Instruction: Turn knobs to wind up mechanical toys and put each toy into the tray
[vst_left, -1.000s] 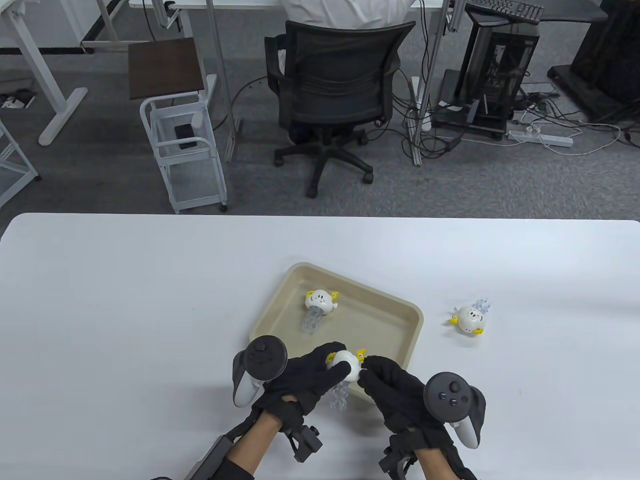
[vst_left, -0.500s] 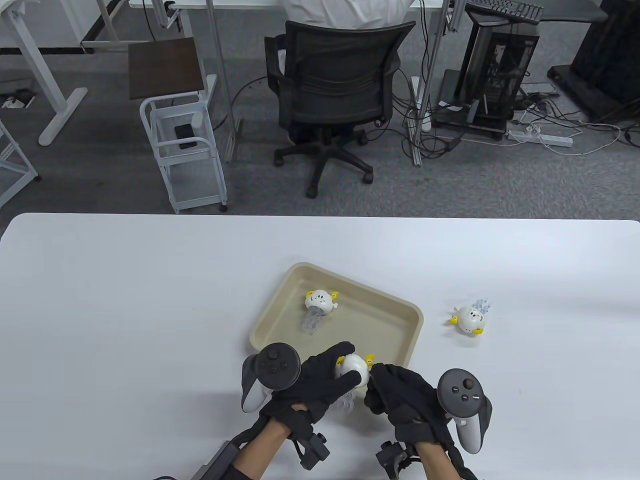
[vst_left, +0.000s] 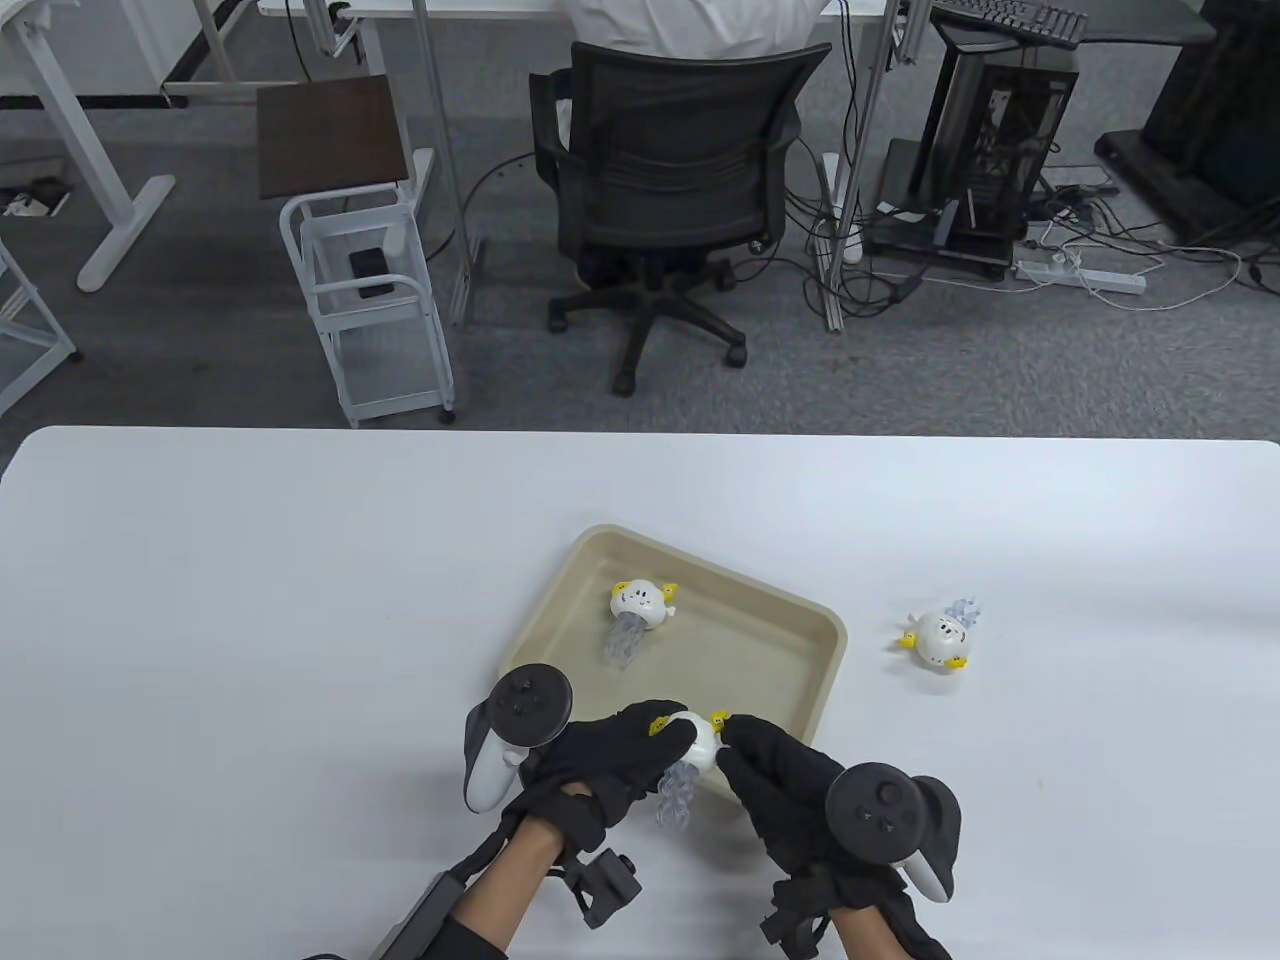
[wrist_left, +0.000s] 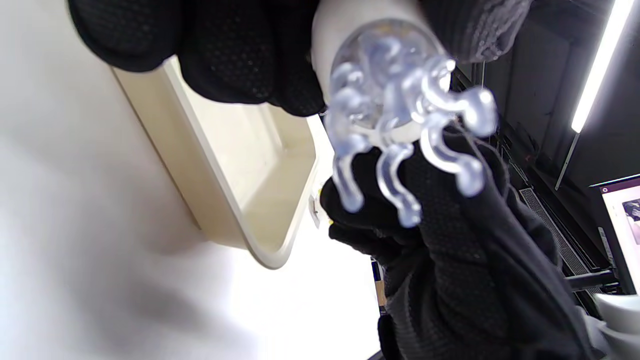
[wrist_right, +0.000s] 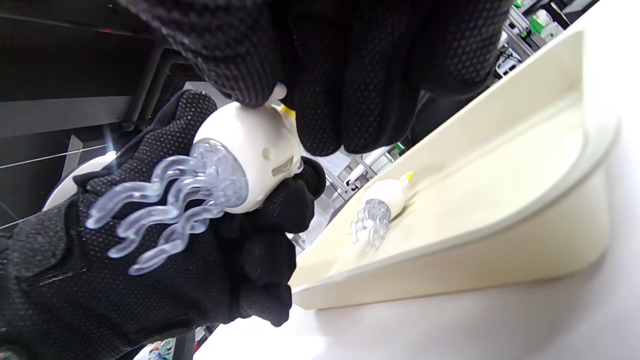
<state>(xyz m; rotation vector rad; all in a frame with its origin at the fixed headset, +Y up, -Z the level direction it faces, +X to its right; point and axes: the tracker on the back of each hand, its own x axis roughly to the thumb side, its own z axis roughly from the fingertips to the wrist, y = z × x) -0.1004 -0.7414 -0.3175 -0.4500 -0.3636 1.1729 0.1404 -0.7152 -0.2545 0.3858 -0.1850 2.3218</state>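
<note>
Left hand (vst_left: 610, 765) fingers curl round the toy (vst_left: 695, 745); right hand (vst_left: 790, 790) fingers pinch its knob (vst_left: 720, 720).

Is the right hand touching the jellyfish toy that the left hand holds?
Touching. The right wrist view shows the right hand pinching the knob on the jellyfish toy.

No text, label, brand, number or sign can be read in any of the views. The white toys carry only small drawn faces, not writing. A lit screen (wrist_left: 622, 225) at the right edge of the left wrist view shows a patch of picture too small and blurred to read. The trackers on the hands show buttons but no legible marking.
</note>
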